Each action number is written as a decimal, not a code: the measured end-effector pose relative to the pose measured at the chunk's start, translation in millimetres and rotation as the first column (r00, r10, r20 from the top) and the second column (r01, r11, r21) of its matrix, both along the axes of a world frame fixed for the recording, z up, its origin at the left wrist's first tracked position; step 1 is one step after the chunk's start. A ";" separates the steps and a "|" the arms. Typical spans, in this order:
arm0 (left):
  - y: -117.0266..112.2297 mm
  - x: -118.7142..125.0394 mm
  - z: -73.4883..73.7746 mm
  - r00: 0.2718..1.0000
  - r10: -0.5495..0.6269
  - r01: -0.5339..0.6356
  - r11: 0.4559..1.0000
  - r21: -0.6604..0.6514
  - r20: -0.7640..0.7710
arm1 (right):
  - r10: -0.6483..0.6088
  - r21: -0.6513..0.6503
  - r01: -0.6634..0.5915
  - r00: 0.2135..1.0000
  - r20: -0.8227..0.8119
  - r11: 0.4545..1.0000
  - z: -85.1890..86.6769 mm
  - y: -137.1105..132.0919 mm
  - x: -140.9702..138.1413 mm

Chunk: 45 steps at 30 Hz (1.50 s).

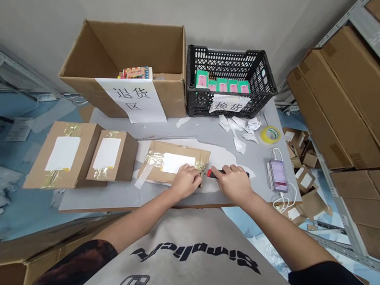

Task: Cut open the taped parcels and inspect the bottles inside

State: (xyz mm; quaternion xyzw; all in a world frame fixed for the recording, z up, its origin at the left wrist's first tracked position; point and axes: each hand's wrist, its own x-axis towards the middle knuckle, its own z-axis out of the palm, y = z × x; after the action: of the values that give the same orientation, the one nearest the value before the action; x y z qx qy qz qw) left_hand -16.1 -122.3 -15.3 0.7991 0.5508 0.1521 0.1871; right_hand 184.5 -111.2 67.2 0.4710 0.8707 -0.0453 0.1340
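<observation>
A taped cardboard box [159, 152] with a white label lies flat on the table in front of me. My left hand [186, 181] grips its near right part with curled fingers, partly over the label. My right hand [232, 183] is closed around a red and black utility knife [212, 172]. The front of the knife points left, at the clear tape on the box's right end; whether its blade is in the tape I cannot tell.
Two taped boxes [64, 153] stand at the table's left. Behind are an open carton [130, 40] and a black crate [232, 62] with small green-pink boxes. Paper scraps [239, 143], a yellow tape roll [270, 135] and a cabled phone [278, 175] lie right. Shelves [354, 209] flank the table.
</observation>
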 end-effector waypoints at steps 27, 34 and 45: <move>-1.4 -3.3 -4.1 1.000 -0.004 0.003 0.999 0.032 0.031 | -0.065 -0.009 0.065 0.998 -0.008 0.998 -16.6 4.1 -12.7; 3.3 -3.8 -4.4 1.000 -0.004 0.004 1.000 0.028 0.007 | -0.116 0.017 0.116 0.993 0.008 0.993 -18.9 3.3 -17.4; 6.6 -3.1 -2.3 0.999 -0.036 0.036 0.999 0.025 -0.023 | -0.176 0.017 0.176 0.984 0.016 0.984 -15.1 7.7 -20.8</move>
State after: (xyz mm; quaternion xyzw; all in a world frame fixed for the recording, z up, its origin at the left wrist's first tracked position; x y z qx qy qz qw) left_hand -19.2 -115.7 -17.5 0.8128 0.5365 0.1465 0.1734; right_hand 163.7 -103.5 52.1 0.5475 0.8248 -0.0460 0.1335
